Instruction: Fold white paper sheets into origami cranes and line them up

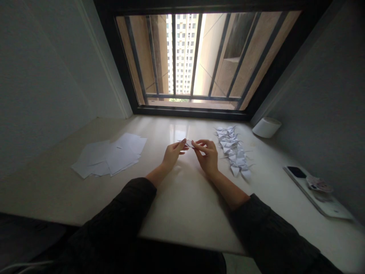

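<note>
A small folded piece of white paper (189,143) is held between my two hands, a little above the pale counter. My left hand (172,153) pinches its left end between thumb and fingers. On the other side, my right hand (207,155) grips the right end with thumb and forefinger. The fingers hide part of the paper, so its exact shape is unclear. Just right of my right hand stand several white folded paper cranes (232,150), grouped in rows. Loose white paper sheets (114,154) lie in an overlapping pile to the left of my left hand.
A white roll (266,127) stands by the right wall. A phone (316,192) with a round grip on its back lies at the right. Beyond the counter (182,213) is a dark-framed window (188,111) with bars outside. The counter's front edge is close to me.
</note>
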Tool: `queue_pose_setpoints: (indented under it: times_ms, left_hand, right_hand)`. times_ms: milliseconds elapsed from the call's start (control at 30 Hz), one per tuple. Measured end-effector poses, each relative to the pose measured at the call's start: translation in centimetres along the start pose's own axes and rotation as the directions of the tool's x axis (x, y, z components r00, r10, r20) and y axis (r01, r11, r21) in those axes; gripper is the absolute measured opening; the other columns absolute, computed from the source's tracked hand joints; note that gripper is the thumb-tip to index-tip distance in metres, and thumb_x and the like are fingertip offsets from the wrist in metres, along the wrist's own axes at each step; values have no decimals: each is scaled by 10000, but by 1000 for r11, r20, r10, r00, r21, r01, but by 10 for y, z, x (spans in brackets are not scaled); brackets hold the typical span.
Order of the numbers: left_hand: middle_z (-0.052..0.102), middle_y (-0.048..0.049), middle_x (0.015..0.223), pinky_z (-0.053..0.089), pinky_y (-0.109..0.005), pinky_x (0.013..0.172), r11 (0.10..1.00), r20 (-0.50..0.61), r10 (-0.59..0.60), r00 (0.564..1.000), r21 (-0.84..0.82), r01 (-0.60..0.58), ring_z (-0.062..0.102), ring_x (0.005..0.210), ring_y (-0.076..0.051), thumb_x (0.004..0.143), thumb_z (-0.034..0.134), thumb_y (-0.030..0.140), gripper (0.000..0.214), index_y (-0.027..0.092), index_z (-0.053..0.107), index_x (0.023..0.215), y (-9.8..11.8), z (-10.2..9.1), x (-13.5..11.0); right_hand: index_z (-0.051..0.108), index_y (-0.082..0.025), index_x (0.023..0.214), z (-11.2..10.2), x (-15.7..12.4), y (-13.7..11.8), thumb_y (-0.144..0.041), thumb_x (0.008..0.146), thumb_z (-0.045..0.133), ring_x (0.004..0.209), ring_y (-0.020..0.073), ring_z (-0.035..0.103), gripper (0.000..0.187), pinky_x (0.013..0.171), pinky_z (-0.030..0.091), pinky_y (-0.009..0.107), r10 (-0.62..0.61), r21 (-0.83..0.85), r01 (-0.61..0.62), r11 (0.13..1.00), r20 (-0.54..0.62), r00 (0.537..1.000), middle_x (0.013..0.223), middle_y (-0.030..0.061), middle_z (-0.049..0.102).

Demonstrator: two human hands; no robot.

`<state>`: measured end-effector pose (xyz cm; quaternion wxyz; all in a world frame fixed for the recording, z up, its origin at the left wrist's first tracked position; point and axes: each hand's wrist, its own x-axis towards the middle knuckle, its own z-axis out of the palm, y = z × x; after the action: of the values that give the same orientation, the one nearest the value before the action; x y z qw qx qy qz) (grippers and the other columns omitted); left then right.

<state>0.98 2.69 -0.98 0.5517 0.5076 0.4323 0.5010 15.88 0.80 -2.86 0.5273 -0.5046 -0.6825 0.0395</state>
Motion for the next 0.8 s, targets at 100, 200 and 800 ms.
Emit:
queue_pose_setpoints:
  times_ms: [100, 200, 800]
  left_hand:
    - [691, -90, 857, 478, -314, 720, 1000, -34, -15, 999, -24, 14, 635, 842, -216, 660, 666, 531, 405, 172, 718, 841, -1, -3, 3]
    - [689, -84, 863, 482, -316, 736, 998, -31, -25, 999, -53, 23, 625, 831, -201, 648, 689, 496, 376, 173, 721, 836, -4, -6, 4]
    - [690, -87, 896, 466, -300, 718, 999, -92, -18, 996, -29, 15, 613, 831, -185, 636, 711, 460, 356, 167, 720, 838, -8, -7, 4]
  right_hand:
    - [663, -361, 1060, 1, 0, 1, -269, 832, 574, 882, 206, 508, 261, 757, 460, 360, -51, -35, 53, 998, 51, 997, 1035, 40, 615]
    - [655, -357, 1076, 3, 0, 3, -307, 791, 632, 883, 210, 518, 290, 768, 466, 367, -54, -24, 57, 998, 78, 995, 1065, 43, 606]
    - [725, -214, 928, 14, -1, 6, -455, 692, 673, 660, 169, 602, 342, 653, 474, 307, 356, 414, -403, 816, 189, 915, 865, 53, 726]
